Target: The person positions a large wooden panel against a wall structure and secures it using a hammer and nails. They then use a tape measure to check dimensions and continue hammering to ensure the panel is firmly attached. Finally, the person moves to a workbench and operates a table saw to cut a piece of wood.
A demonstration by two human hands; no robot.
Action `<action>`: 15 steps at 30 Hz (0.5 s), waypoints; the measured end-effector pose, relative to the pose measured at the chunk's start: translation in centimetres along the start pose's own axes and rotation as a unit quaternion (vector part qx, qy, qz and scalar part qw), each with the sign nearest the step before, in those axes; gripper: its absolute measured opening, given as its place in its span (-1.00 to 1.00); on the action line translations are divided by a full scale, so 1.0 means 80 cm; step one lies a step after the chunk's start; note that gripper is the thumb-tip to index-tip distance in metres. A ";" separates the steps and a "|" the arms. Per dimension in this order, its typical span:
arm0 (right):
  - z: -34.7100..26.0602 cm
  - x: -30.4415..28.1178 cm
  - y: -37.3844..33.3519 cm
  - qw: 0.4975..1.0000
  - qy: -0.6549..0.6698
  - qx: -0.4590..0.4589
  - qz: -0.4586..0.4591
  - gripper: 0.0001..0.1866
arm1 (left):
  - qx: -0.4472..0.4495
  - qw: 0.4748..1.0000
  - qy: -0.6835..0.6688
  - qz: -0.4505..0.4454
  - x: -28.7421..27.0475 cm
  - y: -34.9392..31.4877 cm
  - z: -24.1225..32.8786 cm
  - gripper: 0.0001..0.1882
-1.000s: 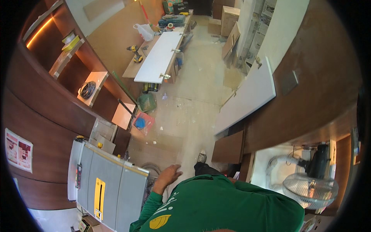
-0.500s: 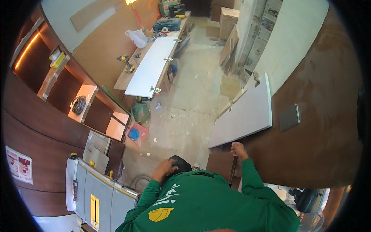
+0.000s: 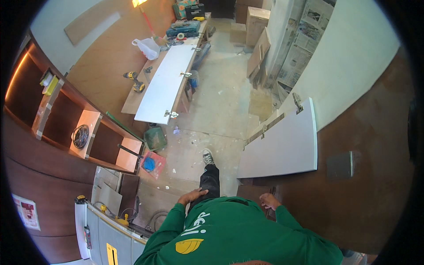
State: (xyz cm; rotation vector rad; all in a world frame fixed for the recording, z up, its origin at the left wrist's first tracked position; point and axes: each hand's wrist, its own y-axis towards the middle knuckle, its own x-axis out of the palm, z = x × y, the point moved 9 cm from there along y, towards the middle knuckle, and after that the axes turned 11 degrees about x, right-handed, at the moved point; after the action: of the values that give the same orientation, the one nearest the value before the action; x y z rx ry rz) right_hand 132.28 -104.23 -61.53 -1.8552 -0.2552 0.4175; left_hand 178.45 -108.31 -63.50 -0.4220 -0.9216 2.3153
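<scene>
My left hand (image 3: 192, 195) lies against my dark trouser leg (image 3: 209, 181), fingers stretched out and nothing in them. At my right side, my right hand (image 3: 268, 201) hangs with fingers loosely bent and slightly apart; I see nothing held. Beyond it, a white cabinet door (image 3: 282, 143) with metal hinges leans against the brown panelling. Another long white door (image 3: 163, 84) lies on the workbench ahead, hinges along its right edge. Neither hand touches a door. A yellow-black cordless drill (image 3: 135, 82) is on the bench, left of the door.
At left stands a wooden shelf unit (image 3: 95, 128) with a cable coil (image 3: 81, 136). A table saw (image 3: 99, 225) is at lower left. On the floor are a green bin (image 3: 155, 139) and a red bag (image 3: 152, 164). Boards (image 3: 259, 52) lean at the far right.
One leg has stepped forward into view. My right hand has moved lower, away from the leaning door's lower edge. The view has shifted, bringing the bench nearer.
</scene>
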 end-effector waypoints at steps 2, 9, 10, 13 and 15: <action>0.030 0.007 0.015 0.998 -0.017 0.039 -0.041 -0.66 | -0.003 0.999 -0.037 0.000 -0.012 0.030 -0.008 0.18; 0.021 -0.003 0.041 0.993 -0.034 0.114 0.013 -0.66 | -0.086 0.970 -0.209 -0.094 -0.062 0.127 -0.073 -0.18; 0.010 -0.004 0.044 0.992 -0.034 0.121 0.014 -0.66 | -0.102 0.959 -0.249 -0.093 -0.077 0.141 -0.085 -0.19; -0.034 -0.014 0.054 0.990 -0.030 0.137 0.017 -0.68 | -0.145 0.976 -0.157 -0.049 -0.158 0.146 -0.046 -0.21; -0.078 -0.022 0.062 0.990 -0.017 0.137 0.019 -0.69 | -0.109 0.983 -0.139 -0.045 -0.204 0.146 -0.009 -0.21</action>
State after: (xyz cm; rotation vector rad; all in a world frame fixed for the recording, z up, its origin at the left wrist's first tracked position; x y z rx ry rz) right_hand 133.05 -111.91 -64.23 -1.5856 -0.1756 0.4852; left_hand 186.43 -125.09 -71.12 -0.1399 -1.3103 2.2331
